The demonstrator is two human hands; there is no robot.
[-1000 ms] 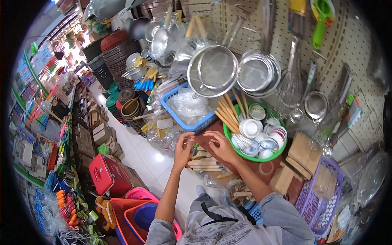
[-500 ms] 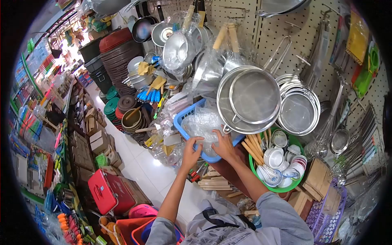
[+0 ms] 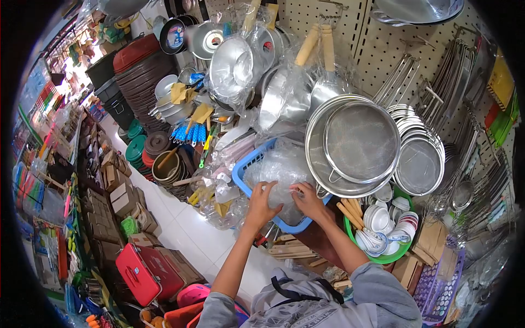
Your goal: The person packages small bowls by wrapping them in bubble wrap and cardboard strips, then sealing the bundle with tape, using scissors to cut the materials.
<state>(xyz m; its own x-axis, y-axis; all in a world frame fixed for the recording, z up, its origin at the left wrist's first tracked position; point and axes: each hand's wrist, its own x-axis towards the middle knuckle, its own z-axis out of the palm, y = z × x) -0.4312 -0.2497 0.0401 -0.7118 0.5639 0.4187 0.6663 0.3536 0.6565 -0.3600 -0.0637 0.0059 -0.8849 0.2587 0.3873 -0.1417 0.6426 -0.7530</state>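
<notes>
Left hand (image 3: 262, 206) of mine is spread, thumb well apart from the fingers, at abt 7 o'clock of the blue basket (image 3: 240, 168), fingertips up by the clear plastic bags (image 3: 284, 158) inside it. R. hand (image 3: 309, 202) is at abt 4 o'clock, thumb & fingertips bunched close at the same plastic; can't tell if a bit of film is pinched btwn them, view's too small there. Bags lie crumpled in the basket, which is partly on the red-brown desk (image 3: 320, 240). Taking the basket as clock centre: big wire strainer (image 3: 361, 142) hangs at 2, its lower edge overlapping the basket's rim in my view, w/ smaller strainers (image 3: 419, 164) just beyond at 3. Bagged pans (image 3: 287, 104) at 12. Green basket (image 3: 383, 259) at 4, full of bowls (image 3: 377, 218), spoons etc. Wooden handles (image 3: 292, 251) at 6, below desk lvl. Red case (image 3: 143, 276) at 8, blue-handled brushes (image 3: 188, 134) at 10.
</notes>
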